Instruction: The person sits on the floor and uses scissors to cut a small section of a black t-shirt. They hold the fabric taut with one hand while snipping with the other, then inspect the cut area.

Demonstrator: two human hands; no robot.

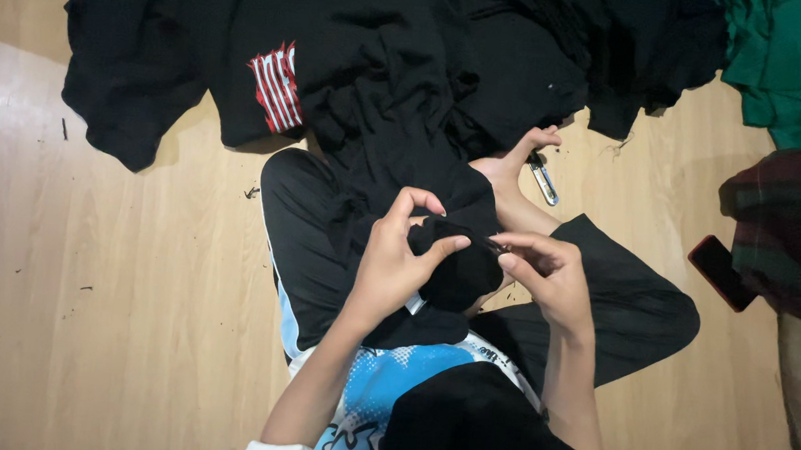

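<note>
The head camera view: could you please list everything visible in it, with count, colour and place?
black garment: one, black with a red and white print, spread from the lap onto the floor
dark clothes pile: count unclear, black, top right
green garment: one, green, top right corner
dark checked cloth: one, dark red and green, right edge
flat device: one, dark red, on the floor at right
small snips: one, silvery, beside the foot
wooden floor: light brown
left hand: pinching a fold of the black garment
right hand: fingertips at the same fold
</note>
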